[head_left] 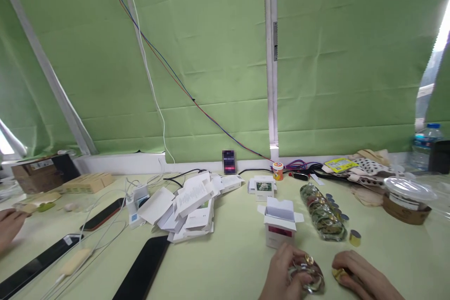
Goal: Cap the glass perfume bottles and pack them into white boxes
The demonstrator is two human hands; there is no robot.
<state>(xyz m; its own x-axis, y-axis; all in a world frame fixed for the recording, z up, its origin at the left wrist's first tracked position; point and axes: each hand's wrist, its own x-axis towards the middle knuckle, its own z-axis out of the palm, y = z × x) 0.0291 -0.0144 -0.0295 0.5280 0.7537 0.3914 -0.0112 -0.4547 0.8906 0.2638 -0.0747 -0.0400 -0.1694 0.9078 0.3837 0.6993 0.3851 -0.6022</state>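
My left hand point(285, 274) is closed around a clear glass perfume bottle point(314, 281), which lies tilted with its gold neck point(309, 259) towards the far side. Just to the right, my right hand point(362, 274) grips a gold cap point(338, 273) in its fingers, apart from the bottle. Beyond my left hand stands a white box point(280, 232) with its top flaps open and a dark red label. A row of similar glass bottles point(321, 213) runs away from me on the right. Beside it are several loose caps point(343, 217), and a gold one point(355, 237) stands nearest.
Flattened white cartons point(195, 204) are heaped left of centre, with another box point(264, 189) farther back. Dark phones point(142, 267) and white cables point(105, 243) lie leftward. Another person's hand point(12, 227) rests at far left. A takeaway bowl point(406, 201) stands on the right.
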